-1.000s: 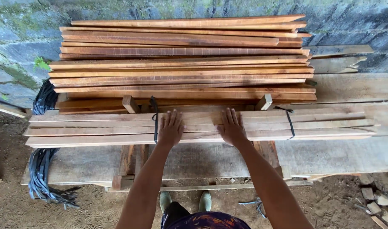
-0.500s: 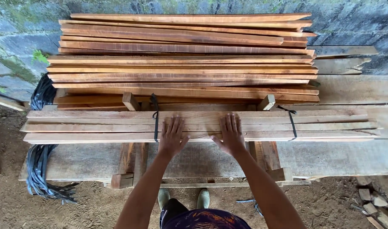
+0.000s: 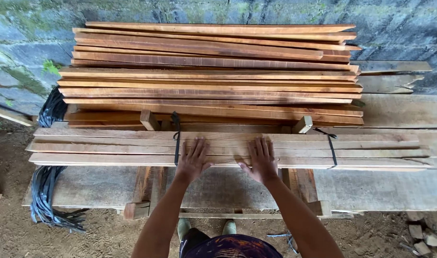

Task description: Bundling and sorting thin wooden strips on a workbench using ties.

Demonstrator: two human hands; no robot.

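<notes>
My left hand (image 3: pixel 193 160) and my right hand (image 3: pixel 262 160) lie flat, fingers spread, on the near edge of a bundle of pale wooden slats (image 3: pixel 371 148). The bundle lies across a grey plank bench (image 3: pixel 371 188) and is tied by two black straps, the left strap (image 3: pixel 176 143) just beside my left hand, the right strap (image 3: pixel 331 148) further right. Neither hand grips anything. Behind the bundle rises a tall stack of reddish-brown wooden slats (image 3: pixel 209 76).
A mossy stone wall (image 3: pixel 22 52) stands behind the stack. A bunch of black straps (image 3: pixel 46 191) hangs off the bench's left end. Two short wooden blocks (image 3: pixel 149 119) sit under the stack. Dirt floor with stone bits (image 3: pixel 421 236) lies at right; my feet show below.
Both hands have slid slightly toward me along the bundle's near edge. The slats have not visibly shifted.
</notes>
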